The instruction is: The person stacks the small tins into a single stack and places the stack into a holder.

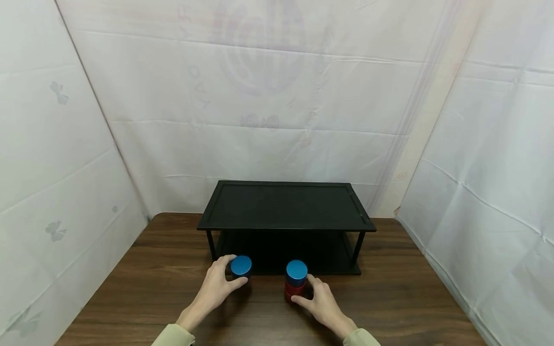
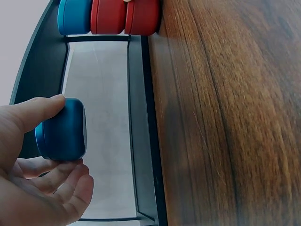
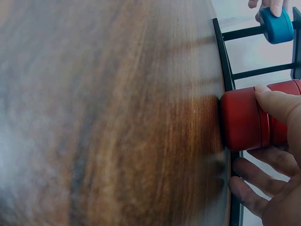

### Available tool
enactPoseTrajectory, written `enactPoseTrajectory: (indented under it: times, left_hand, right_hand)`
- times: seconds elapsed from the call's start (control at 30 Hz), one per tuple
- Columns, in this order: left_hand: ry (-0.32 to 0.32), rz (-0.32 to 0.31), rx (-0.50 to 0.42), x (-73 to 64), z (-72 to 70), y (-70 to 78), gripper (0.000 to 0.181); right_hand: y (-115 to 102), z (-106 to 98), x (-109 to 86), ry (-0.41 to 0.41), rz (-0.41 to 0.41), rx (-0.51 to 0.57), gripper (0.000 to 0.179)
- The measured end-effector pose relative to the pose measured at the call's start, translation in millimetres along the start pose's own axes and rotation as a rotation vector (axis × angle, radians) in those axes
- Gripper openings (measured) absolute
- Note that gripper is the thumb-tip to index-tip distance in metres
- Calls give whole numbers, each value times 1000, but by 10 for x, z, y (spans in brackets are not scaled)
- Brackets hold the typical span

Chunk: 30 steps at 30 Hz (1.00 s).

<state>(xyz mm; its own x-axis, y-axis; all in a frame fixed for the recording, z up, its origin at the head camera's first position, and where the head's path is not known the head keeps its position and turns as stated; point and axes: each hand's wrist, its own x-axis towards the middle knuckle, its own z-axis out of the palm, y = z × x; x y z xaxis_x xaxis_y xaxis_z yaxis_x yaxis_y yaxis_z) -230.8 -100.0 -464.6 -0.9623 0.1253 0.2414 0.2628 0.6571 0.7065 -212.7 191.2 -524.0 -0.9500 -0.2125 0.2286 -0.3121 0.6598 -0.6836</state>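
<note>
My left hand (image 1: 215, 284) pinches a small round blue tin (image 2: 63, 129) between thumb and fingers. In the left wrist view the tin is held off the table, level with the upper part of the shelf. My right hand (image 1: 322, 302) grips a red tin (image 3: 242, 120) low in an upright stack on the table. Its thumb lies by the seam of that tin. A second red tin (image 2: 108, 16) sits on the first, and another blue tin (image 1: 296, 270) tops the stack. The two hands are a short way apart, both in front of the shelf.
A black two-tier shelf (image 1: 285, 206) stands at the back of the brown wooden table (image 1: 173, 278), close behind the tins. White cloth walls (image 1: 277, 96) enclose the back and both sides.
</note>
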Motion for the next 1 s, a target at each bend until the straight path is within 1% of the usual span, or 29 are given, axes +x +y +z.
enactPoseTrajectory:
  times: [0.1, 0.53, 0.8, 1.0]
  left_hand:
    - [1, 4, 1, 0, -2, 16, 61]
    - [5, 21, -13, 28, 11, 99, 60]
    - [15, 25, -17, 52, 8, 145, 57]
    - [8, 27, -18, 63, 0, 163, 58]
  right_hand:
    - [8, 12, 1, -2, 2, -4, 56]
    - [14, 5, -2, 8, -10, -11, 51]
    - [14, 3, 1, -1, -3, -10, 55]
    - [12, 4, 5, 1, -3, -7, 55]
